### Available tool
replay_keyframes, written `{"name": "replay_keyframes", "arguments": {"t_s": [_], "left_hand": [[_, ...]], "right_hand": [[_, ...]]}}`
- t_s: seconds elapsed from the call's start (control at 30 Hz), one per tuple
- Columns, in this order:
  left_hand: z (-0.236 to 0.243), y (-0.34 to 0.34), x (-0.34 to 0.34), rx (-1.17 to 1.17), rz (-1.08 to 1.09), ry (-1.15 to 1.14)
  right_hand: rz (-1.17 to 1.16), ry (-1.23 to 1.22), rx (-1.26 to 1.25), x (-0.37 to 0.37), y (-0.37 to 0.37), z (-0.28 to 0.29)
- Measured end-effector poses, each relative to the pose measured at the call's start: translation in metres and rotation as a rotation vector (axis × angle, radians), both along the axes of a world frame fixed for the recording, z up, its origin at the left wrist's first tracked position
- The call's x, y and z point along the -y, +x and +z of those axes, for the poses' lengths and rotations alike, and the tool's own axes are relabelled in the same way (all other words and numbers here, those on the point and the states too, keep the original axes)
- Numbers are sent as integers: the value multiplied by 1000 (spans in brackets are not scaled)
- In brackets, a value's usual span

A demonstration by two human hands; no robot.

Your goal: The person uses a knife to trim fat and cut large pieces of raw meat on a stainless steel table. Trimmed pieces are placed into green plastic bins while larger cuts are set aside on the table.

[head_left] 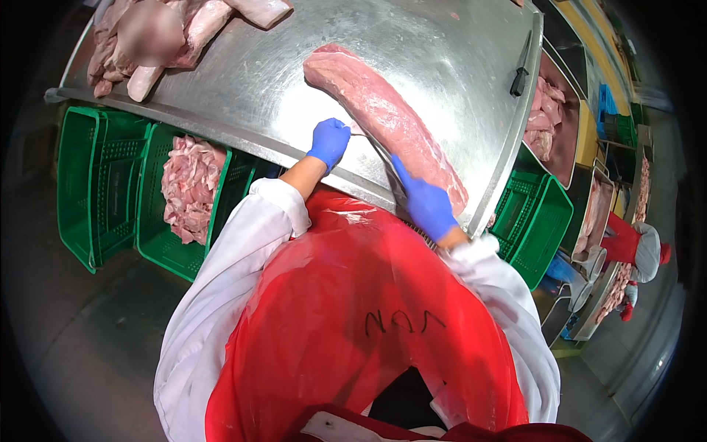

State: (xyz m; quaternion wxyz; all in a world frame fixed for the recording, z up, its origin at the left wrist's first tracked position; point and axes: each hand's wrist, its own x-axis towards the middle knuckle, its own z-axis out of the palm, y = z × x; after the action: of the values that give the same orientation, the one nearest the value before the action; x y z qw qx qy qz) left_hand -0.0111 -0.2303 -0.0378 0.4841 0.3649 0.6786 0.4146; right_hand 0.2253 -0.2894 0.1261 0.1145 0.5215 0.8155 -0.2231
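Head view: right hand (428,205) draws knife (384,158) along pork loin (389,121).

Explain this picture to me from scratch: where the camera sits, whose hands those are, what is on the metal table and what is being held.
There is no machine here. The camera is worn on a person's head and looks down with a fisheye lens, so straight edges bend; the red apron and white sleeves are the wearer's own. Both hands wear blue gloves. The left hand pinches a thin edge of the long pink cut of meat lying on the steel table. The right hand grips a knife, its blade running along the near side of the meat. More meat pieces lie at the table's far left corner, and a black-handled tool near its right edge. Below the table stand green crates, one holding meat trimmings. Another worker stands at far right.
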Motion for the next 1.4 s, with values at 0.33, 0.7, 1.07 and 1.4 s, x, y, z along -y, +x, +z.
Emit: {"name": "replay_keyframes", "arguments": {"t_s": [0.33,0.7,1.07,1.4], "left_hand": [[85,-106,30,256,93,0],[118,-182,13,-1172,-852,290],[140,95,-152,-923,-1380,103],[143,-22,-113,720,-770,-543]], "right_hand": [[-48,67,-209,4,15,11],[-982,331,-579,58,104,1],[-1264,405,-660,125,106,11],[-1601,397,-809,212,118,1]]}}
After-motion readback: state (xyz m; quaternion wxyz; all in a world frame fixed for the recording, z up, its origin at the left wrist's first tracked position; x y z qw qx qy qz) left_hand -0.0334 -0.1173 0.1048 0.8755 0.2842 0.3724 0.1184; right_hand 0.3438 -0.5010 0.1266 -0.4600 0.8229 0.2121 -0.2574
